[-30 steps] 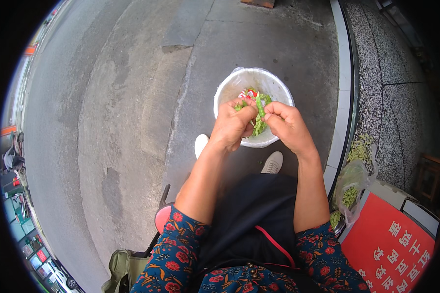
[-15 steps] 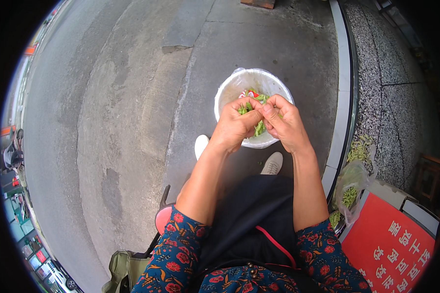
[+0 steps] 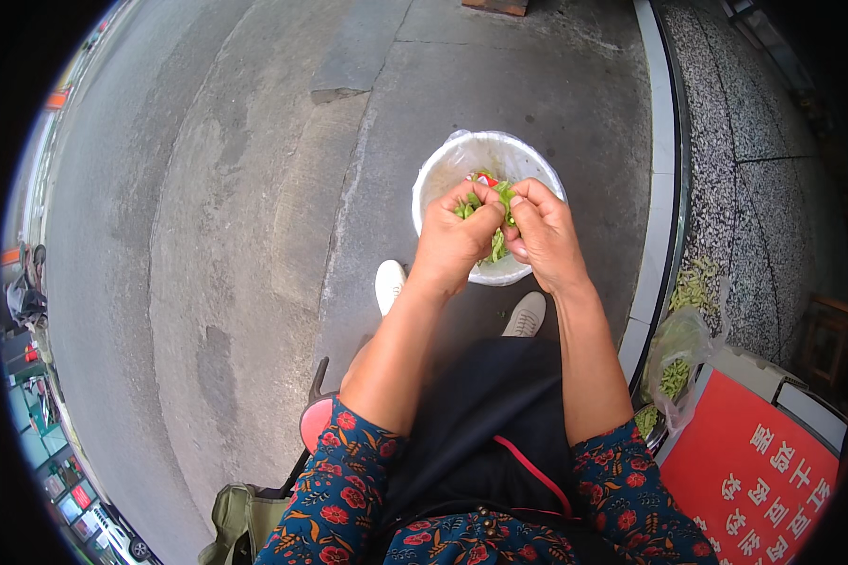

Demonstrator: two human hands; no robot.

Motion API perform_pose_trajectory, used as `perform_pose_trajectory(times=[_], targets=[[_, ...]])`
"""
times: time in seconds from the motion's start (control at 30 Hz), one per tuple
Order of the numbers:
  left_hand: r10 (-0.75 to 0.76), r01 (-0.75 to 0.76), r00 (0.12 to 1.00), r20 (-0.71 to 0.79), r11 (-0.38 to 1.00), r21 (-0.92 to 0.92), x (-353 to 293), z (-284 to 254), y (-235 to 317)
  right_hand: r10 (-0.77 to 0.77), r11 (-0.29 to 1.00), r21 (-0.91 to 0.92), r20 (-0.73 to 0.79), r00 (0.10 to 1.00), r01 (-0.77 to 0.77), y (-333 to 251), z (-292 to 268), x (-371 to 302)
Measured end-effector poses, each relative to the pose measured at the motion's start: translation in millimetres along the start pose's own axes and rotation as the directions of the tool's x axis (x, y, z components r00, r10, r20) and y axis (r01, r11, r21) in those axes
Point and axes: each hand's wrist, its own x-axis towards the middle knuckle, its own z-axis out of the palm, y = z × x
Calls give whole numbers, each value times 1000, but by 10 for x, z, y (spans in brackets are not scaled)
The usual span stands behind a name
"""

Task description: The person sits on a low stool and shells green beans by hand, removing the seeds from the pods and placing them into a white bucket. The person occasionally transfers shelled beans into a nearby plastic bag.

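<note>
A green pod [image 3: 508,195] is sitting between the fingertips of both hands, above the mouth of a white bin [image 3: 430,185] lined with clear plastic. The right hand [image 3: 550,237] is pinching the pod between thumb and forefinger, while the left hand [image 3: 454,237] is closing on it from the other side, its thumb almost meeting the right one; whether the pod is splitting is hard to tell, as the fingers are covering much of it. Green pieces [image 3: 467,205] are showing in the crook of the left hand, seemingly being held there. Half a second ago the knuckles were hiding nearly all of the pod; now the hands are standing slightly apart and more green is showing between the thumbs, which is suggesting that the fingers are working along it rather than letting go. Below, more green pods [image 3: 496,250] are lying in the bin beside a red-and-white wrapper [image 3: 484,179]. The bin is standing on grey pavement just beyond two pale shoes [image 3: 526,315], and farther to the right a clear plastic bag [image 3: 680,341] is holding more greens near a red sign board [image 3: 749,461]
</note>
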Motion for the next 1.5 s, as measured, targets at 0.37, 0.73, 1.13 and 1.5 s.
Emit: perform_pose_trajectory(times=[0.37,0.73,1.13,1.5], targets=[[264,-245,964,-31,928,282,-15,22,-69,8,1000,1,45,999,-8,44,30,14],[207,-190,973,-107,971,148,29,-15,-88,82,997,-1,9,997,-82,-20,-130,5],[-155,164,984,83,979,-119,60,-141,1,-21,923,385,78,997,-11,-220,-313,-64],[-172,259,957,233,868,-424,90,-135,9,-164,981,-85,120,979,175,-173,-87,-91]])
